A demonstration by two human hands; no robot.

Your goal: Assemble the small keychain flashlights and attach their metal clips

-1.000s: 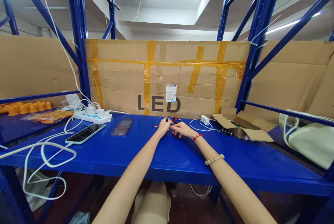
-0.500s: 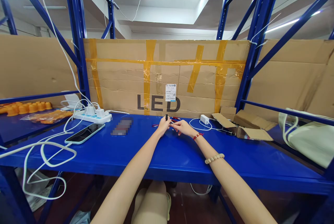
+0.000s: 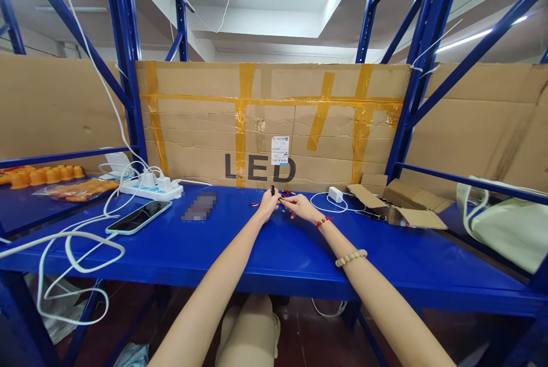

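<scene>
My left hand (image 3: 267, 207) is closed around a small black object (image 3: 273, 189), whose upper end sticks up above the fingers; its kind is too small to tell. Close against it on the right, my right hand (image 3: 300, 207) has its thumb and fingers pinched together at the left fingertips. Whatever lies in that pinch is hidden or too tiny to name. Just behind the hands is a thin red item (image 3: 288, 192), and another slim red piece (image 3: 254, 204) pokes out left of my left hand. Both hands are low over the blue tabletop (image 3: 274, 258).
To the left lie a phone (image 3: 139, 217), a white power strip (image 3: 150, 189) and looping white cables (image 3: 81, 264). A white charger (image 3: 335, 194) with its cord and an opened cardboard box (image 3: 402, 210) are at the right. A taped cardboard panel (image 3: 197, 127) stands behind.
Both hands stay in nearly the same place. The right fingers have shifted slightly against the left fingertips, and the view has tilted a touch.
</scene>
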